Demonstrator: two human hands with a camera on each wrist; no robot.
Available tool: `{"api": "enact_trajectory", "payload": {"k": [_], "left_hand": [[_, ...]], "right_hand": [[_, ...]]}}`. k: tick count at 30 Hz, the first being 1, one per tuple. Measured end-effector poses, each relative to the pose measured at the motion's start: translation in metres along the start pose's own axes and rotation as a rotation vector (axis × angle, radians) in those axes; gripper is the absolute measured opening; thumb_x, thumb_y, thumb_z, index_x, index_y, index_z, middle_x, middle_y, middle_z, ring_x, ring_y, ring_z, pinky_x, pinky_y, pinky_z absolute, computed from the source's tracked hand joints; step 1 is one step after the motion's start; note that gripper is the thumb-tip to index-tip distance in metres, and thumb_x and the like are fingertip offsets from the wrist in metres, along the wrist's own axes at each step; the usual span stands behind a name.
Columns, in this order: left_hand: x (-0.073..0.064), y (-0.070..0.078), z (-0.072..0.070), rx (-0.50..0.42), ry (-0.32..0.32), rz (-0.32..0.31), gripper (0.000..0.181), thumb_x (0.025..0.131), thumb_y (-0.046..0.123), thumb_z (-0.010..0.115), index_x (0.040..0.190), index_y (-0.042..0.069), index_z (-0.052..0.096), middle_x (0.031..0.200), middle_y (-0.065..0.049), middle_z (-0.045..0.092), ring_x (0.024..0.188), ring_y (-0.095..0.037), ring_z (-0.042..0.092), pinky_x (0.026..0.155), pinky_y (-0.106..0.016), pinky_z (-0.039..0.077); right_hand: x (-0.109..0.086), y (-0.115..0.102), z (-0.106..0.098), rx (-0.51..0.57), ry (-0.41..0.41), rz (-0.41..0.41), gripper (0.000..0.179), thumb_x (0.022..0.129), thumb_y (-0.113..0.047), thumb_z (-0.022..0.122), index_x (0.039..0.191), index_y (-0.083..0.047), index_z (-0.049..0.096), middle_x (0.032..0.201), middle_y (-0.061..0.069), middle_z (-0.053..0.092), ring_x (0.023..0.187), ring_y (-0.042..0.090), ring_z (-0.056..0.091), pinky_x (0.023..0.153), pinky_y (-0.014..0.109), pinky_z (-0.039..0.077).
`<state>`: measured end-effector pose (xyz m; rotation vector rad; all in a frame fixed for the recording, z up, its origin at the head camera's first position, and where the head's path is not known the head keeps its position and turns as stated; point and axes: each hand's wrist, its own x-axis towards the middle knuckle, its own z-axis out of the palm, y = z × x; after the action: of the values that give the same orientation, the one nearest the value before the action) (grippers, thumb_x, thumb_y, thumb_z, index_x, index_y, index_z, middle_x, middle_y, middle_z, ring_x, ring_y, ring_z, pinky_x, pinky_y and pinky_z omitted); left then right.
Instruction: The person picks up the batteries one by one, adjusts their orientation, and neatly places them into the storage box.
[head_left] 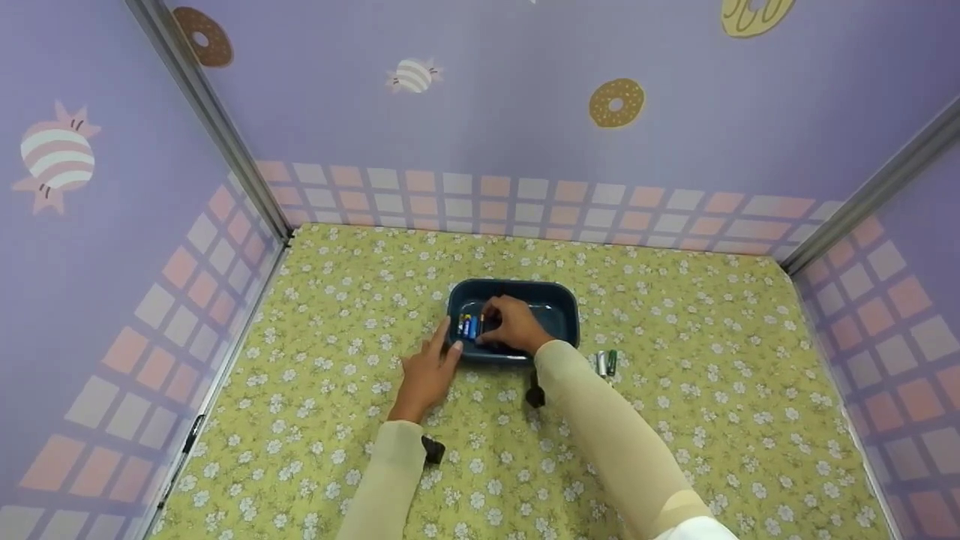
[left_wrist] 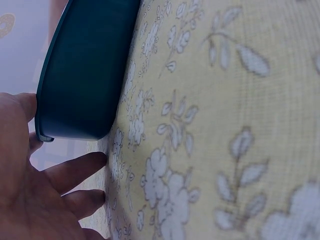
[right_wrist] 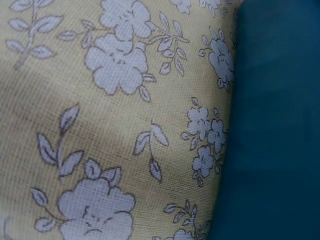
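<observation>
A dark blue-green plastic basin stands on the floral cloth. Inside it, at the left end, several batteries lie side by side, blue ones among them. My right hand reaches into the basin, its thumb and fingers curled round a dark battery with a copper-coloured end beside the row. That battery is partly hidden by the fingers. My left hand rests at the basin's near left corner, the thumb on the rim and the fingers spread along the outside. In the left wrist view, lower fingertips reach down to the cloth.
Right of the basin, a silver battery and a green battery lie on the yellow floral cloth. Purple walls with printed sweets and doughnuts enclose the surface at the back and both sides.
</observation>
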<state>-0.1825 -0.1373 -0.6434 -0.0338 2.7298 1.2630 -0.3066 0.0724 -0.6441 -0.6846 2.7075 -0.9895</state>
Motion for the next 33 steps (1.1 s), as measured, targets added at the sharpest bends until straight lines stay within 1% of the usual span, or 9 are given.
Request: {"api": "enact_trajectory", "payload": {"k": [3,10,15,20,26,33], "left_hand": [[-0.0007,0.0008,-0.0004,-0.004,0.002,0.003,0.067,0.103,0.070,0.033,0.162,0.050,0.009,0.167,-0.008,0.031,0.154,-0.043,0.025,0.119,-0.075,-0.005],[-0.0011,0.0007,-0.0005,0.001,0.008,0.014,0.068,0.103,0.070,0.032,0.163,0.047,0.010,0.166,-0.012,0.032,0.153,-0.044,0.027,0.119,-0.074,-0.006],[-0.0009,0.0007,-0.0005,0.003,0.005,0.008,0.068,0.103,0.071,0.031,0.163,0.048,0.010,0.166,-0.011,0.032,0.153,-0.044,0.027,0.119,-0.074,-0.006],[-0.0004,0.0011,0.0001,0.001,0.006,0.002,0.067,0.103,0.070,0.032,0.162,0.049,0.010,0.166,-0.009,0.032,0.152,-0.045,0.028,0.119,-0.074,-0.005],[0.0004,0.0005,0.0007,-0.002,0.009,0.005,0.067,0.103,0.070,0.032,0.162,0.049,0.010,0.167,-0.009,0.031,0.152,-0.045,0.028,0.119,-0.075,-0.006],[0.0005,-0.0004,0.0018,0.008,0.014,0.006,0.067,0.102,0.071,0.031,0.162,0.050,0.009,0.167,-0.006,0.031,0.153,-0.043,0.028,0.120,-0.074,-0.004]], "right_hand": [[0.0004,-0.0005,0.0006,-0.015,-0.003,-0.003,0.051,0.074,-0.038,0.093,0.111,-0.013,0.069,0.108,0.004,0.066,0.098,0.018,0.062,0.089,0.038,0.055],[0.0014,0.0009,0.0018,-0.045,0.014,-0.071,0.050,0.073,-0.037,0.094,0.107,-0.010,0.071,0.103,0.006,0.068,0.094,0.022,0.063,0.087,0.040,0.055],[0.0005,-0.0019,0.0004,-0.043,0.005,-0.056,0.050,0.073,-0.035,0.095,0.108,-0.009,0.071,0.105,0.007,0.068,0.095,0.023,0.062,0.088,0.042,0.055],[0.0000,-0.0023,0.0003,-0.063,-0.004,-0.038,0.051,0.073,-0.038,0.094,0.109,-0.010,0.071,0.106,0.006,0.067,0.097,0.022,0.062,0.090,0.041,0.054],[0.0001,-0.0019,-0.0002,-0.064,-0.007,-0.033,0.052,0.074,-0.038,0.094,0.110,-0.010,0.071,0.106,0.007,0.066,0.097,0.022,0.062,0.091,0.042,0.054],[-0.0001,-0.0005,-0.0003,-0.060,-0.013,-0.038,0.053,0.073,-0.040,0.093,0.111,-0.010,0.071,0.107,0.006,0.067,0.097,0.021,0.062,0.091,0.041,0.055]]}}
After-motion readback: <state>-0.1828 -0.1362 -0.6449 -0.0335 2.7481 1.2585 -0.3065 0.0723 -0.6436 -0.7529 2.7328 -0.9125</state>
